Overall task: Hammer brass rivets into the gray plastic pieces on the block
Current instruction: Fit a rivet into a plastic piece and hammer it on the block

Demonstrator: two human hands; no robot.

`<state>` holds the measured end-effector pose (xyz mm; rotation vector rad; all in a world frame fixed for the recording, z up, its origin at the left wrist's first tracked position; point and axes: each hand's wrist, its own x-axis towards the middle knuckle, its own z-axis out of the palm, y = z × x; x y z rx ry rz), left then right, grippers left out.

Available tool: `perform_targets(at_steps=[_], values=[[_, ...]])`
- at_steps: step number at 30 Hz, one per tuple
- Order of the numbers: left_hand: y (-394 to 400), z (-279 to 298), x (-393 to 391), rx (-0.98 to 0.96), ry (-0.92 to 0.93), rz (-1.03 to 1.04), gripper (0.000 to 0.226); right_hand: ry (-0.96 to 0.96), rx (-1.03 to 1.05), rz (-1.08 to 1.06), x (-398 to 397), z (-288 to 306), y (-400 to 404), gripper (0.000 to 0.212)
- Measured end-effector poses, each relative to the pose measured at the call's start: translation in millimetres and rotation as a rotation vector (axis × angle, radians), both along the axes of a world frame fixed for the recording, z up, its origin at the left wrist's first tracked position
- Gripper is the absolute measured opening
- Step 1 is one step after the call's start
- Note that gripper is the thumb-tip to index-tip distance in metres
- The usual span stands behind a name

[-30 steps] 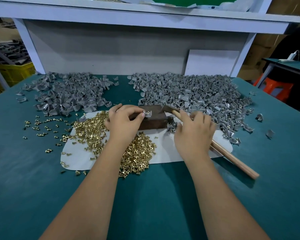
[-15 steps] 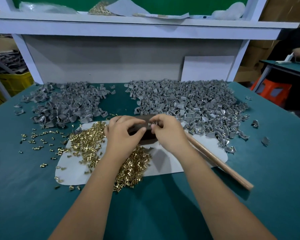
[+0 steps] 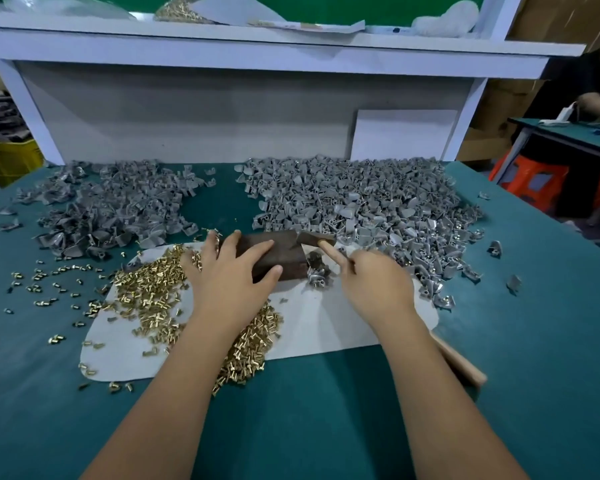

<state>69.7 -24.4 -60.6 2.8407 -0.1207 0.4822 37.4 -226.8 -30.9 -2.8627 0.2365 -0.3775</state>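
Observation:
A dark brown block (image 3: 284, 259) lies on a white sheet (image 3: 326, 327) on the green table. My left hand (image 3: 229, 277) rests flat across the block's left end, fingers spread, its outer fingers on the pile of brass rivets (image 3: 149, 299). My right hand (image 3: 373, 282) holds the wooden-handled hammer (image 3: 459, 363) near its head, with the index finger stretched along the handle. The metal hammer head (image 3: 312, 240) lies at the block's right end. A few gray plastic pieces (image 3: 317, 277) sit beside the block. I cannot see a piece on top of the block.
Two big heaps of gray plastic pieces lie behind the block, one on the left (image 3: 118, 209) and one on the right (image 3: 361, 202). Loose rivets (image 3: 45, 285) dot the table to the left. A white shelf frame (image 3: 257, 50) stands behind, and another person's table (image 3: 568, 133) is at far right.
My right hand left the top of the block and went back to the hammer handle. My left hand opened from pinching a piece and now lies flat on the block.

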Motion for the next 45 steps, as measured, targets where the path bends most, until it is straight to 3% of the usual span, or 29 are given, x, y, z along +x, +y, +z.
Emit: perform_targets(at_steps=[3,8,12,15,18,22,24,26,29,32,33,35,36,38,41,45], values=[[-4.7,1.7,-4.8,0.023,0.022,0.040,0.049,-0.001,-0.097,0.032,-5.0,-2.3,4.2,0.009],[-2.3,4.0,-5.8,-0.116,0.057,-0.021,0.042,-0.017,-0.137,-0.164,-11.7,-5.6,2.7,0.024],[2.9,6.0,-6.3,-0.183,0.059,-0.086,0.040,-0.070,-0.167,-0.242,-11.1,-6.3,-3.7,0.023],[-1.8,7.3,-7.2,-0.217,0.070,-0.122,0.041,-0.298,-0.036,-0.099,-4.8,-4.7,15.7,0.030],[-11.5,7.6,-11.1,-0.247,0.073,-0.135,0.040,-0.273,0.210,0.084,4.2,-3.5,51.1,0.036],[-3.5,9.7,-14.5,-0.335,0.091,-0.265,0.043,-0.273,-0.059,0.062,10.5,-8.5,78.0,0.033],[10.6,15.2,-11.0,-0.548,0.165,-0.351,0.047,-0.347,-0.162,0.057,14.4,-3.2,91.8,0.029],[23.3,22.2,-6.4,-0.761,0.256,-0.368,0.056,-0.388,-0.171,0.114,17.2,-0.1,107.6,0.027],[39.1,25.2,9.3,-0.759,0.296,-0.320,0.074,-0.383,-0.101,0.206,14.8,-6.3,120.2,0.027],[61.4,24.2,33.2,-0.907,0.212,-0.191,0.062,-0.410,-0.063,0.296,10.4,-13.9,114.2,0.022],[70.0,23.7,44.6,-0.902,0.145,-0.082,0.059,-0.445,-0.045,0.315,10.5,-15.1,111.0,0.020],[87.5,25.0,70.1,-0.599,0.054,0.161,0.057,-0.509,-0.007,0.333,9.9,-16.0,107.8,0.018],[97.0,24.9,82.0,-0.428,0.048,0.245,0.058,-0.530,0.004,0.343,9.3,-16.3,108.1,0.018],[115.1,23.4,102.2,-0.264,0.121,0.341,0.074,-0.547,0.010,0.387,9.5,-18.0,111.2,0.020],[135.8,16.7,122.9,-0.204,0.275,0.389,0.107,-0.550,0.005,0.457,11.2,-21.4,115.1,0.022],[136.8,9.9,133.8,-0.023,0.378,0.271,0.094,-0.540,0.041,0.453,16.8,-23.0,116.7,0.023]])
